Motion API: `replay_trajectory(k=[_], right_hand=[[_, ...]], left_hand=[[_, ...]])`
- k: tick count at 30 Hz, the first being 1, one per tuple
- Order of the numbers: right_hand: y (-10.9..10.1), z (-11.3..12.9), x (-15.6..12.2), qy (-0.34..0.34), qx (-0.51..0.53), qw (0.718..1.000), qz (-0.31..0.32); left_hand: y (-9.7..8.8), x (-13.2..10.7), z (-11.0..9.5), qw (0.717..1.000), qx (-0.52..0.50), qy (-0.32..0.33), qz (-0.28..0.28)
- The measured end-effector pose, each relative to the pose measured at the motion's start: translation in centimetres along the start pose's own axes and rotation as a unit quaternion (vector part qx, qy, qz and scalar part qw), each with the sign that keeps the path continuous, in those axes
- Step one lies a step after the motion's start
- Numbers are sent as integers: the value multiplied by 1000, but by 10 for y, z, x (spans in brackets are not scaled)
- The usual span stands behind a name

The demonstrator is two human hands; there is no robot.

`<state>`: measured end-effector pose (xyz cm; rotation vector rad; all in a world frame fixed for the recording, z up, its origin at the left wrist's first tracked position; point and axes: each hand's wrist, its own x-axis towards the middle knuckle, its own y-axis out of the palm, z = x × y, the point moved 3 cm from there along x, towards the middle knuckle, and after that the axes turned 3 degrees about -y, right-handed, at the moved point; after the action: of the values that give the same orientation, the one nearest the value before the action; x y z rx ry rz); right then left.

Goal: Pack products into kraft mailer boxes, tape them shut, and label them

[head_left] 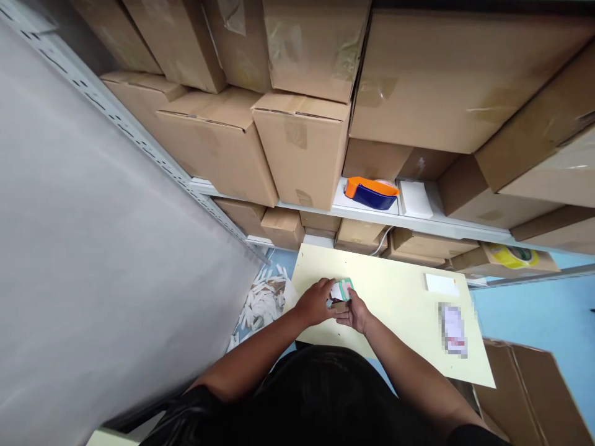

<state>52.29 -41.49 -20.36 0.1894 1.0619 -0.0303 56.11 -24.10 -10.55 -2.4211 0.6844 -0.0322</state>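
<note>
Both my hands hold a small box [343,290] with green, white and pinkish parts, over the left half of the pale yellow table [395,285]. My left hand [318,302] grips its left side, fingers closed along the edge. From the right, my right hand [356,311] wraps round it with the thumb on top. A brown, cardboard-like part shows at the near end, between my hands. My fingers cover some of the box, and its print is too small to read.
Shelves of cardboard boxes [302,148] rise behind the table. An orange and blue tape dispenser [372,192] sits on the shelf [418,221]. White scraps [263,300] lie on the floor at left. A white box [440,284] and a blurred-out object [452,330] lie at the table's right.
</note>
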Motion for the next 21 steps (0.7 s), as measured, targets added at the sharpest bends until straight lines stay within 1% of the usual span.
replay_trajectory(k=[2, 4, 5, 7, 8, 9, 10, 12, 14, 15, 16, 17, 18, 21], right_hand=[[-19, 3, -1, -29, -94, 993, -57], [-39, 10, -6, -92, -169, 974, -118], [-47, 13, -9, -133, -196, 962, -137], [-56, 18, -16, -223, -242, 934, -139], [-57, 19, -19, -266, -261, 920, -124], [-56, 21, -22, -299, -274, 908, -106], [-55, 22, -25, -323, -278, 900, -90], [-52, 26, -31, -362, -288, 883, -79], [-48, 33, -38, -387, -297, 870, -77], [-46, 38, -42, -389, -298, 868, -70], [-45, 42, -45, -386, -299, 870, -62], [-43, 46, -49, -377, -300, 875, -55], [-42, 50, -53, -366, -301, 879, -53], [-45, 60, -61, -329, -306, 889, -82]], left_hand=[[-6, 13, -9, 999, 17, 37, 33], [-9, 26, -19, 994, 24, 60, 85], [-9, 33, -24, 991, 27, 65, 109], [-6, 43, -33, 989, 25, 70, 128], [-4, 46, -37, 990, 24, 74, 119], [-1, 49, -40, 992, 24, 78, 95], [2, 49, -42, 995, 27, 78, 55], [5, 47, -41, 996, 42, 49, -58], [7, 40, -34, 983, 53, -31, -174], [8, 37, -30, 973, 49, -79, -213], [9, 35, -26, 964, 36, -121, -233], [11, 35, -23, 959, 17, -150, -240], [14, 36, -21, 957, -5, -163, -239], [22, 46, -22, 957, -70, -151, -238]])
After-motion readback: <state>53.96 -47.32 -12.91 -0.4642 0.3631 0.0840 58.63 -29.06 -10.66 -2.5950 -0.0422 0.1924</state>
